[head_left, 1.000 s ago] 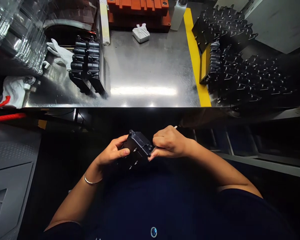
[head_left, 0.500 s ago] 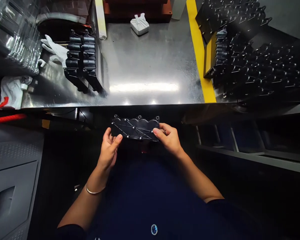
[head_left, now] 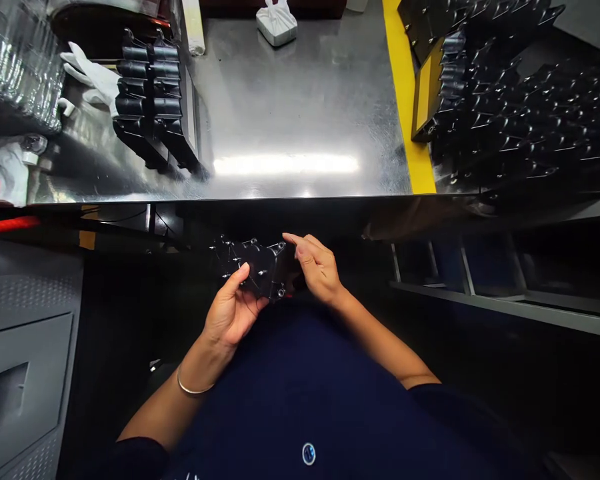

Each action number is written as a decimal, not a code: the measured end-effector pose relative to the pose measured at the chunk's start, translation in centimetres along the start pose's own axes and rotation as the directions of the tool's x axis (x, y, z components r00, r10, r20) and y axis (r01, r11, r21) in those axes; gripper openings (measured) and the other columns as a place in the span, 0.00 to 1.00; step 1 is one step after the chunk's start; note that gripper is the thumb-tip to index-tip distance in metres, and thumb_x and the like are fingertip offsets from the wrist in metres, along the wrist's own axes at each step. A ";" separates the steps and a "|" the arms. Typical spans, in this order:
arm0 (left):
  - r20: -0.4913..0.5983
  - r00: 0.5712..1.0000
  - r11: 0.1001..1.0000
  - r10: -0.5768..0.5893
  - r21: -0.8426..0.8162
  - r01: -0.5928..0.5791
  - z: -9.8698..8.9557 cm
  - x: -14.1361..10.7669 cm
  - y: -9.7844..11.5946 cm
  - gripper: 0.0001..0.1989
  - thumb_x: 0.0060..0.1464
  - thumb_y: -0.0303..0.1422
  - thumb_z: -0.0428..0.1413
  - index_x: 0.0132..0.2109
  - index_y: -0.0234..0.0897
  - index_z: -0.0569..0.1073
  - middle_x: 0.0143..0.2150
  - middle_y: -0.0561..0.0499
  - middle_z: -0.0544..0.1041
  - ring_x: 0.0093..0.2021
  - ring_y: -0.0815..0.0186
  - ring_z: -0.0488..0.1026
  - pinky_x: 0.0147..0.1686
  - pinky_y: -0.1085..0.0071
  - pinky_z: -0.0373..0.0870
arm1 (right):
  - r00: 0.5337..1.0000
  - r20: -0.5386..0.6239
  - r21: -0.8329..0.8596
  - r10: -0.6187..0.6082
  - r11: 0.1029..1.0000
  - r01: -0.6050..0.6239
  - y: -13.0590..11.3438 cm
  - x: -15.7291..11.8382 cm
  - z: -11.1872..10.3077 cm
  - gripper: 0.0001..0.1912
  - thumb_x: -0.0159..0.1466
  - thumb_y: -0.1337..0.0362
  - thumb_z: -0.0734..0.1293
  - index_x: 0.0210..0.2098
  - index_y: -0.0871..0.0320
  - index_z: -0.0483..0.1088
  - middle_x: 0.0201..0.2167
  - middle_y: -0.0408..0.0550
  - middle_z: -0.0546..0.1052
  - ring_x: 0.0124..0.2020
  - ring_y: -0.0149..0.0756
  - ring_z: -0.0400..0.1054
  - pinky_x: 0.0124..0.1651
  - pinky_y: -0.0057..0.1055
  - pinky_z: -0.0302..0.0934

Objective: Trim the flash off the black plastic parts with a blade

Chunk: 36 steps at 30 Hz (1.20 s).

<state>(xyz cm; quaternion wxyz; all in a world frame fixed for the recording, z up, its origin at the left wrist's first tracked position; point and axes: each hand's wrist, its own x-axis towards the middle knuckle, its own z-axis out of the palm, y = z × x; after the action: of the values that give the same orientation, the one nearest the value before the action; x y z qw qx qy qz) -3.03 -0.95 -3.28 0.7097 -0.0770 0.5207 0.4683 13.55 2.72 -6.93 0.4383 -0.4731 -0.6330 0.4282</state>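
Note:
My left hand (head_left: pixel 234 310) is closed around a black moulded plastic part (head_left: pixel 254 259) just in front of the bench edge. The thumb presses on its face, and the fingers reach underneath. Ribs, small metal studs and ring-shaped lugs show on this part, which is tilted with one end toward the right. My right hand (head_left: pixel 321 268) is beside that end, index finger stretched out close to the upper right lug. Its thumb is raised and the other fingers are partly bent, with nothing visible in them. Whether the index fingertip touches the lug, I cannot tell.
Similar black parts (head_left: pixel 150 100) stand upright on the metal bench (head_left: pixel 300 100) at left, near a white glove (head_left: pixel 93 77). Many more black parts (head_left: pixel 535 127) crowd the right, beyond yellow tape (head_left: pixel 405 93). A white wrapped packet (head_left: pixel 277 25) lies at the back.
My right hand has let go of the part's right end and now points beside it. The left hand has turned the part so its right end faces me more.

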 end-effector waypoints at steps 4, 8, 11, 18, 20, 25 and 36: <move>0.046 0.999 1.000 -0.009 0.013 0.009 0.0 0.2 -0.3 0.07 0.58 0.28 0.54 0.42 0.33 0.75 0.35 0.49 0.80 0.31 0.67 0.78 0.30 0.72 0.79 | 0.997 0.006 0.139 0.073 0.988 -0.073 -0.8 -0.4 0.2 0.14 0.65 0.52 0.63 0.40 0.57 0.70 0.29 0.43 0.71 0.28 0.31 0.65 0.32 0.30 0.62; 0.081 0.995 0.999 -0.052 0.014 0.051 -0.4 0.2 -0.1 0.06 0.57 0.27 0.54 0.41 0.33 0.75 0.36 0.49 0.81 0.34 0.65 0.79 0.34 0.71 0.79 | 0.996 -0.036 0.194 0.085 0.978 -0.076 -0.1 -0.2 0.2 0.14 0.63 0.52 0.65 0.31 0.57 0.65 0.26 0.40 0.68 0.25 0.28 0.61 0.28 0.28 0.58; 0.140 0.983 0.991 -0.116 0.080 0.106 -1.1 -0.1 0.2 0.05 0.53 0.28 0.58 0.38 0.33 0.76 0.33 0.49 0.81 0.34 0.62 0.79 0.39 0.66 0.79 | 0.981 -0.138 0.144 0.136 0.983 -0.116 0.8 0.2 -0.3 0.17 0.62 0.49 0.65 0.28 0.57 0.64 0.24 0.40 0.66 0.25 0.28 0.60 0.28 0.28 0.57; 0.127 0.989 0.994 -0.081 0.080 0.071 -1.2 0.3 0.5 0.04 0.53 0.28 0.57 0.38 0.33 0.76 0.32 0.50 0.81 0.31 0.64 0.79 0.37 0.68 0.79 | 0.999 -0.033 0.212 -0.013 0.977 0.020 -0.5 -0.8 -1.0 0.12 0.63 0.55 0.66 0.30 0.56 0.66 0.26 0.43 0.69 0.28 0.31 0.64 0.31 0.31 0.61; 0.101 0.992 0.995 -0.082 0.059 0.076 -1.0 0.6 0.4 0.04 0.53 0.27 0.57 0.37 0.33 0.75 0.32 0.50 0.81 0.30 0.66 0.79 0.35 0.70 0.79 | 0.998 -0.019 0.219 -0.056 0.974 0.059 -1.0 -1.0 -1.0 0.10 0.64 0.57 0.65 0.32 0.56 0.66 0.27 0.43 0.69 0.27 0.31 0.64 0.31 0.31 0.61; 0.115 0.990 0.994 -0.076 0.090 0.066 -1.4 0.9 0.2 0.04 0.53 0.28 0.57 0.37 0.34 0.75 0.33 0.50 0.81 0.31 0.65 0.79 0.37 0.68 0.78 | 0.998 0.007 0.185 -0.056 0.981 0.054 -1.1 -0.8 -1.0 0.12 0.64 0.55 0.65 0.32 0.57 0.66 0.26 0.44 0.70 0.26 0.32 0.64 0.29 0.31 0.60; 0.523 0.852 0.905 -0.032 0.377 -0.197 -2.5 -0.8 3.0 0.11 0.39 0.33 0.67 0.30 0.33 0.75 0.18 0.54 0.70 0.20 0.68 0.69 0.24 0.73 0.69 | 0.893 0.380 -0.003 -0.240 0.966 0.260 -2.2 -0.6 -3.2 0.20 0.71 0.58 0.54 0.28 0.59 0.68 0.20 0.42 0.70 0.21 0.26 0.63 0.25 0.24 0.57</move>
<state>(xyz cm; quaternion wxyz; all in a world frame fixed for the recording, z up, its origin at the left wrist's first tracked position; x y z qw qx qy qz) -6.97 -1.23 -2.62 0.8015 0.2279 0.4014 0.3801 16.20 2.17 -4.12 0.3474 -0.3084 -0.7720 0.4339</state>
